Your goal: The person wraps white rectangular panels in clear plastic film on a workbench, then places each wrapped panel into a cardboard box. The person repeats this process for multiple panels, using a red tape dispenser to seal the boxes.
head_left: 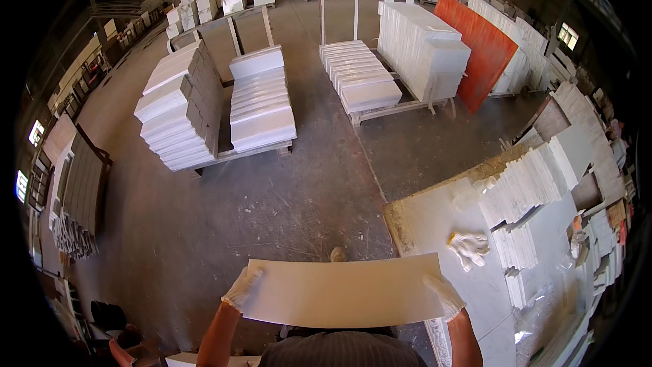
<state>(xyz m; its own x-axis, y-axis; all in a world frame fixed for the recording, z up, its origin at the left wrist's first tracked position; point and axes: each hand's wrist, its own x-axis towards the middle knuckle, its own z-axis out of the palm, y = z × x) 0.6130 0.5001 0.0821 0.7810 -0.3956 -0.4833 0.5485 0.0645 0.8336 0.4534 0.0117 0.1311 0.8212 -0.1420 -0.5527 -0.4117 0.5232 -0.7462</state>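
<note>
A long, flat white stone slab [343,292] spans the space in front of my body, its broad face turned up. My left hand [242,289], in a white work glove, grips the slab's left end. At the opposite end my right hand [445,296], gloved the same way, has hold of the short edge. Fingers of both hands are partly hidden behind or under the slab. Just to the right, a loose white glove [468,250] lies on a pale worktable [435,221].
White slabs stand in rows on a left pallet [238,154] and a right pallet [387,110]. Beyond the latter leans a red panel [475,47]. White strips [526,187] are piled on the worktable. Dark slabs [78,194] lean on a rack at far left.
</note>
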